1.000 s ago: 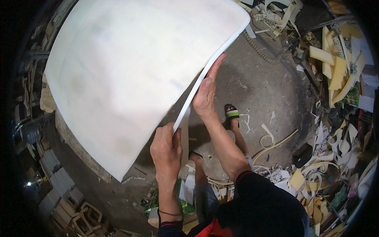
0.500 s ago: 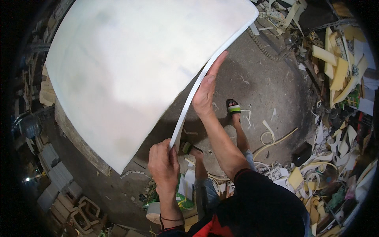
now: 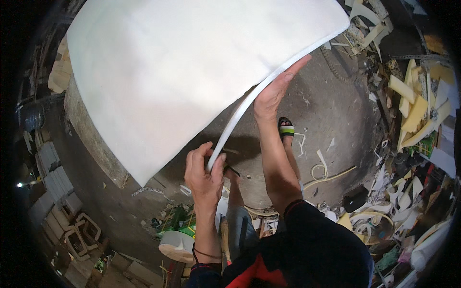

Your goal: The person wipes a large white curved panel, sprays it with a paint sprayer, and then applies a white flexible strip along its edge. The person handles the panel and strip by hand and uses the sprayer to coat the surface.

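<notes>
A large white panel (image 3: 158, 81), smooth and slightly curved at its edges, spans the upper part of the head view. Along its right-hand edge runs a long white strip (image 3: 231, 128); the upper length lies against the panel, while the lower length bows away from it. My left hand (image 3: 204, 175) pinches the strip's free lower end between thumb and fingers. Higher up, my right hand (image 3: 273, 96) lies with straight fingers and palm flat against the strip's outer side, where it meets the panel.
Under the panel a worn, light-brown support edge (image 3: 91, 129) shows at left. Foam offcuts (image 3: 415, 108) and curled scraps (image 3: 403, 206) are heaped along the right. A pale round roll (image 3: 176, 246) stands near my left forearm. Stacked frame-like pieces (image 3: 79, 240) lie lower left.
The panel appears shifted right and slightly up in the view. My right hand sits further up along the strip; my left hand has moved up with the strip's end, its fingers looser around it.
</notes>
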### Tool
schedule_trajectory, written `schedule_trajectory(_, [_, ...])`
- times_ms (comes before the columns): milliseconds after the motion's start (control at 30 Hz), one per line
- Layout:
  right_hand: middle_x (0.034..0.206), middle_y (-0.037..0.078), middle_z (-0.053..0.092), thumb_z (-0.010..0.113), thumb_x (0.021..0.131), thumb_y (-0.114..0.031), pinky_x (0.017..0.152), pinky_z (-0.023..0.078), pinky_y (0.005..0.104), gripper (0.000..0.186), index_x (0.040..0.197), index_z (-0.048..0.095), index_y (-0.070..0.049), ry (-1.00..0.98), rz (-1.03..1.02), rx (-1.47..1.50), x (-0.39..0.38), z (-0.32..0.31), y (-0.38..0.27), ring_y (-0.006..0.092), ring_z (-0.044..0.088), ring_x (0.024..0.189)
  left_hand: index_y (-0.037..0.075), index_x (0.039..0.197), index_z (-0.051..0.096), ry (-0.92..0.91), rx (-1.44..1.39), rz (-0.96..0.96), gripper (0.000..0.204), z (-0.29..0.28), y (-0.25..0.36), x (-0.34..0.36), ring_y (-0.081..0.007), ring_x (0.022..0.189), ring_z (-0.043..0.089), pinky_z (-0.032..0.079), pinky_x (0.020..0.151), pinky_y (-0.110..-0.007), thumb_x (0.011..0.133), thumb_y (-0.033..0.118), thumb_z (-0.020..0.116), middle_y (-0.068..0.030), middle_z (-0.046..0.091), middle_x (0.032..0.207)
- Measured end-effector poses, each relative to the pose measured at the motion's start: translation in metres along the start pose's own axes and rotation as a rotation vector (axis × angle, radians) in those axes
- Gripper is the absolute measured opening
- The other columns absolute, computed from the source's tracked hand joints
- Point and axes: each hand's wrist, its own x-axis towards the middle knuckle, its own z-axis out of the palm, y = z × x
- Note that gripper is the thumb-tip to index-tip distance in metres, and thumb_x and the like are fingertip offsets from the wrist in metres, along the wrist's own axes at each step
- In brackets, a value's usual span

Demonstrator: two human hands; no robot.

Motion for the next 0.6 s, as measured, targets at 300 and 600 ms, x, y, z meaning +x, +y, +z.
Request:
schedule_trajectory(300, [0.164, 0.027, -0.020, 0.014, 0.104, -0.056, 0.124, -0.006, 0.0470, 0.085, 0.156, -0.016, 0.004, -0.093, -0.069, -0.024, -0.012, -0.004, -0.005, 0.0387, -0.017, 0.153, 0.001, 0.123, 0.068, 0.017, -0.501, -0.321, 0.040, 0.044, -0.062, -0.021, -0.0104, 0.087, 0.067, 0.054, 0.076, -0.025, 0.085, 0.003, 0.079, -0.0064, 0.072, 0.105])
schedule_trajectory(600, [0.165, 0.027, -0.016, 0.015, 0.104, -0.058, 0.124, -0.003, 0.0531, 0.084, 0.159, -0.009, 0.000, -0.249, -0.062, -0.093, -0.092, 0.007, -0.037, 0.0417, -0.015, 0.153, -0.002, 0.102, 0.071, 0.238, -0.539, -0.205, 0.013, 0.035, -0.075, -0.009, -0.0078, 0.070, 0.060, 0.049, 0.064, -0.024, 0.093, 0.007, 0.073, -0.0007, 0.068, 0.078])
